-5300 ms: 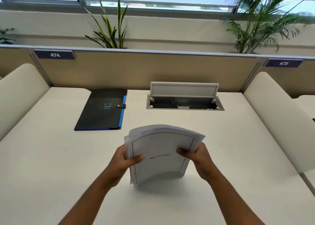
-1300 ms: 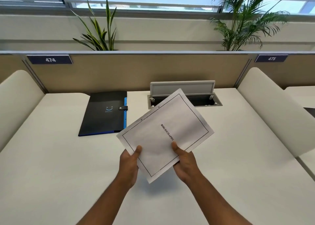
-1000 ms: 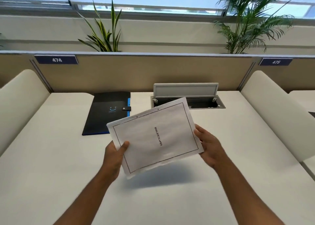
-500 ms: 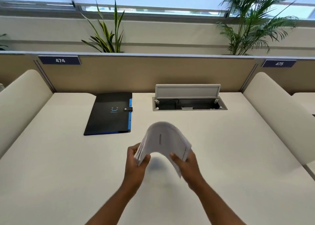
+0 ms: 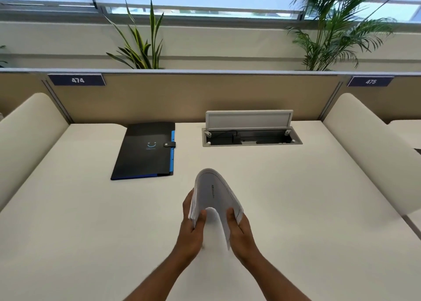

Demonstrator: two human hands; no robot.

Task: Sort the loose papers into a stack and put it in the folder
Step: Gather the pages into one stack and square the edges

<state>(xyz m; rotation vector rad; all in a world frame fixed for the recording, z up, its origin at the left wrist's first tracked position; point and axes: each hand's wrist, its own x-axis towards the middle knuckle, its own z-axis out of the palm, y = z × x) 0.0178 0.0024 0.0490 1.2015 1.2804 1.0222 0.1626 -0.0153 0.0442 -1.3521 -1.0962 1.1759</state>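
While both hands grip it, the paper stack arches upward over the table; left hand pinches its left edge, right hand the right. Stack's lower edge prob. off the table. Black folder lies shut, back-left, well apart.

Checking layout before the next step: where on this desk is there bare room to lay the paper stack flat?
Bare cream desktop lies right of the bent white paper stack, below the open grey cable hatch. Another bare patch lies left of the left hand, below the closed black folder. The right hand also grips the stack. The back edge is crowded.
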